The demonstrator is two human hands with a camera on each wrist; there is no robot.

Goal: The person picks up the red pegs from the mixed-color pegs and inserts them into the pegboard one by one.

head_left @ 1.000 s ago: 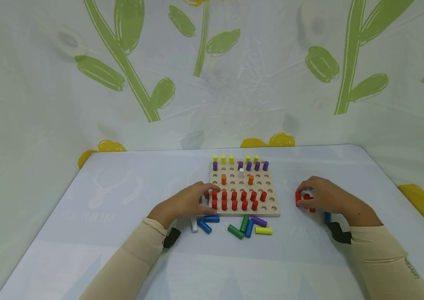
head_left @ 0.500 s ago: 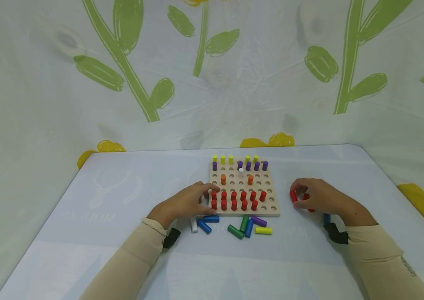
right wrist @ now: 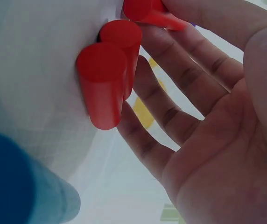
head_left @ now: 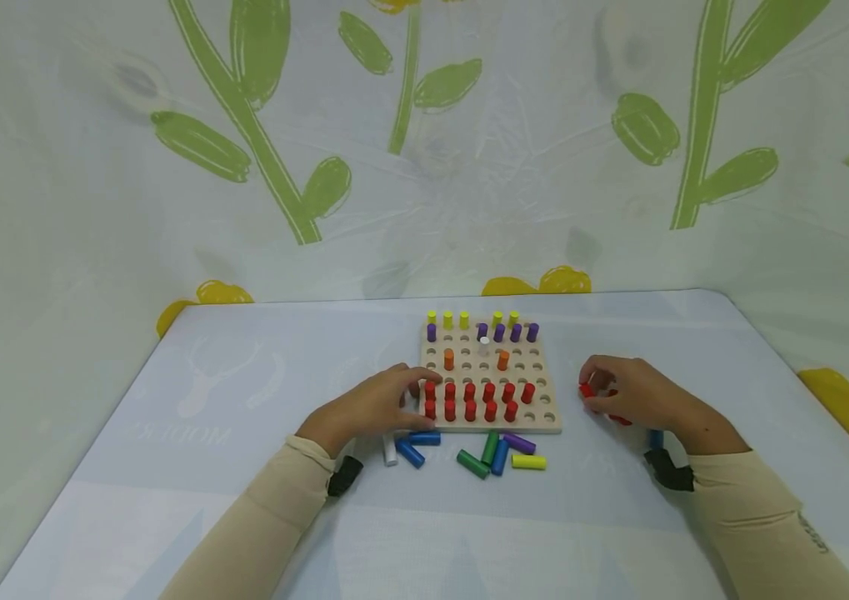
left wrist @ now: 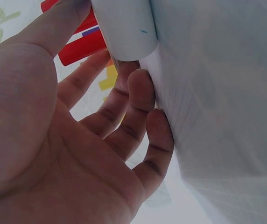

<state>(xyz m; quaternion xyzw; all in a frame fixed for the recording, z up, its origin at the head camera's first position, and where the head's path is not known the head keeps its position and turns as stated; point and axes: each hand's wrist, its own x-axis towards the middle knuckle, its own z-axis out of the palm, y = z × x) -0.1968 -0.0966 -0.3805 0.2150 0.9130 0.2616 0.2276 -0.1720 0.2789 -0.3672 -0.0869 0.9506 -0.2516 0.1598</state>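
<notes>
The wooden pegboard (head_left: 553, 423) carries two rows of red pegs (head_left: 470, 412) near its front. My left hand (head_left: 372, 404) rests at the board's left edge, thumb by the front corner and index finger over the side. Its other fingers bend loosely beside a white peg (left wrist: 126, 30), which partly hides the fingertips in the left wrist view. Right of the board, my right hand (head_left: 637, 393) pinches a red peg (head_left: 586, 390) between thumb and fingers. Two more red pegs (right wrist: 103, 86) sit under that hand, close to its lower fingers.
Several loose blue, green, purple and yellow pegs (head_left: 528, 462) lie in front of the board. A blue peg (head_left: 655, 439) is under the right wrist. Yellow, purple, orange and white pegs (head_left: 484, 346) stand farther back in the board. A printed curtain (head_left: 506, 208) hangs behind.
My right hand has shifted slightly left with the pinched red peg, which has tipped from upright to tilted. My left hand has stayed in place.
</notes>
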